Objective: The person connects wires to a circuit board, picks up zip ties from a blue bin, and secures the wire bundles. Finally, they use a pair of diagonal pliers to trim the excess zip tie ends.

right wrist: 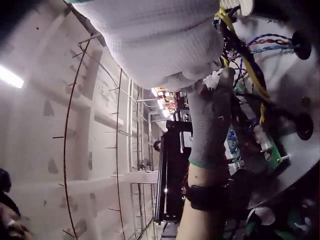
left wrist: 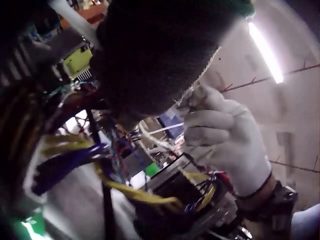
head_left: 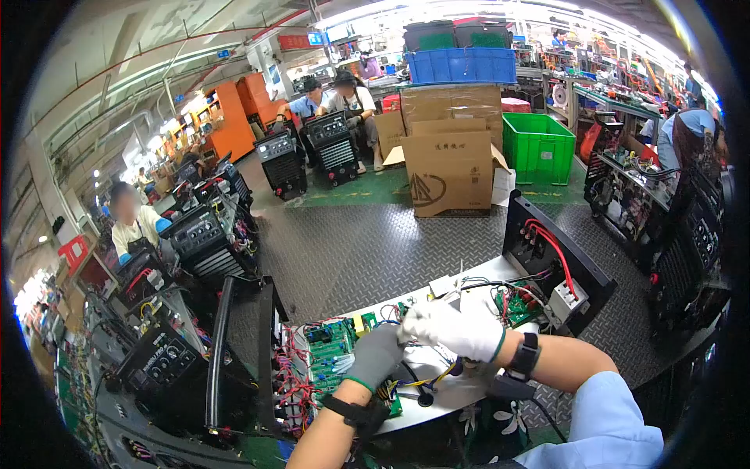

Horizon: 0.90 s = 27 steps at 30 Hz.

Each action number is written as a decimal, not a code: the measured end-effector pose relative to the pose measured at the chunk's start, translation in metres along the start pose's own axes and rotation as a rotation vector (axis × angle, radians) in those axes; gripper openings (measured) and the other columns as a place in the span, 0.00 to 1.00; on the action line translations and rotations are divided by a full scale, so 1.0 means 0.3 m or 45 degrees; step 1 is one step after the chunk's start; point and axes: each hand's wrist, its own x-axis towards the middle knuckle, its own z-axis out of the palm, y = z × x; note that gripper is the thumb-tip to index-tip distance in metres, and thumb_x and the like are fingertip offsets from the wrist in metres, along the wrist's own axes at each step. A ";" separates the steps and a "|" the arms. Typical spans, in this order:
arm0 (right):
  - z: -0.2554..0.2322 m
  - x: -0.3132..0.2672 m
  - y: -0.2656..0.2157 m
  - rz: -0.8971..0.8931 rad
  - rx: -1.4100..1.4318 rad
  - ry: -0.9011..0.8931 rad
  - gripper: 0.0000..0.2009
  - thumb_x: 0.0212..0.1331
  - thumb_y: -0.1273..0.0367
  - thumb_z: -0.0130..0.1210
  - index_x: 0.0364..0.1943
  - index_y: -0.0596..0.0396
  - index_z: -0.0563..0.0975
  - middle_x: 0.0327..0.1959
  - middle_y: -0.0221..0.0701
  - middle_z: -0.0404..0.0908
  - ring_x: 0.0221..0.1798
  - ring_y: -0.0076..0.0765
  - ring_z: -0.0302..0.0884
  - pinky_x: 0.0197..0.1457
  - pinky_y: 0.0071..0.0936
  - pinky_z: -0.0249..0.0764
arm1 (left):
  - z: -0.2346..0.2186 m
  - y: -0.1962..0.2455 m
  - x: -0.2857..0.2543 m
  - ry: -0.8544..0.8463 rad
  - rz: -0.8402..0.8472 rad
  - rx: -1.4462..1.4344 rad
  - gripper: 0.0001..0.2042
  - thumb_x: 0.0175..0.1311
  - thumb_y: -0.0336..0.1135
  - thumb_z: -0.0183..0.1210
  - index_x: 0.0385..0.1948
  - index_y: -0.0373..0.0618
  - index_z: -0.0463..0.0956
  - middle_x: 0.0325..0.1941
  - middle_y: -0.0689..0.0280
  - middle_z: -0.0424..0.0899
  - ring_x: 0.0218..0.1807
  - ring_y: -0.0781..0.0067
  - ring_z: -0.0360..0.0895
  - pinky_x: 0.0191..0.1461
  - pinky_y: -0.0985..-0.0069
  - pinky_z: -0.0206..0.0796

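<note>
Nearest to us, at the near right, is a light blue sleeve (head_left: pixel 601 426) on a person's right arm. Beyond it spreads a dark, ridged metal floor (head_left: pixel 355 254). On the near side of the floor lies an opened machine (head_left: pixel 491 272), its pale base running left to right, with a black end panel (head_left: pixel 519 227) at the right and another at the left; it sits directly under the person's hands. At the far middle we see a cardboard box (head_left: pixel 451 176), with a green bin (head_left: pixel 539 148) just to its right.

Over the middle of the base, the right hand (head_left: pixel 457 328), in a white glove, and the left hand (head_left: pixel 375 358), in a grey glove, meet at the fingertips. The right fingers are bent inward, the grip narrow; we cannot tell what, if anything, either hand pinches.

Left of the hands is a green circuit board (head_left: pixel 324 352); a smaller board (head_left: pixel 516 306) lies to the right. Yellow and blue wires (head_left: pixel 439 379) run just below the hands, and red wires (head_left: pixel 558 248) loop at the right panel.
</note>
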 end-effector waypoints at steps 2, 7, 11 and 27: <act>0.041 -0.035 -0.028 0.035 -0.224 0.122 0.10 0.59 0.66 0.51 0.31 0.59 0.77 0.25 0.27 0.77 0.29 0.20 0.71 0.34 0.20 0.69 | 0.045 -0.021 -0.004 0.090 0.126 0.153 0.09 0.55 0.34 0.54 0.38 0.49 0.77 0.41 0.59 0.79 0.41 0.56 0.79 0.44 0.62 0.72; 0.024 -0.140 -0.138 0.003 -0.278 0.201 0.13 0.59 0.65 0.55 0.44 0.59 0.76 0.31 0.30 0.78 0.34 0.23 0.75 0.39 0.21 0.71 | -0.017 0.031 -0.088 0.186 0.115 0.120 0.11 0.53 0.33 0.55 0.40 0.47 0.75 0.40 0.58 0.78 0.38 0.55 0.79 0.41 0.61 0.73; 0.047 -0.236 -0.066 -0.615 -0.954 0.069 0.17 0.54 0.66 0.59 0.47 0.56 0.76 0.38 0.37 0.78 0.35 0.38 0.78 0.40 0.30 0.73 | -0.038 0.137 -0.235 0.053 0.214 -0.299 0.12 0.51 0.29 0.55 0.39 0.42 0.74 0.32 0.52 0.77 0.38 0.49 0.77 0.40 0.61 0.70; 0.069 -0.313 -0.114 0.180 -0.132 0.409 0.07 0.55 0.72 0.56 0.33 0.63 0.80 0.31 0.33 0.80 0.34 0.26 0.78 0.39 0.22 0.75 | -0.038 0.044 -0.376 0.576 0.114 -1.041 0.10 0.62 0.37 0.57 0.40 0.43 0.80 0.42 0.60 0.83 0.44 0.71 0.80 0.48 0.76 0.70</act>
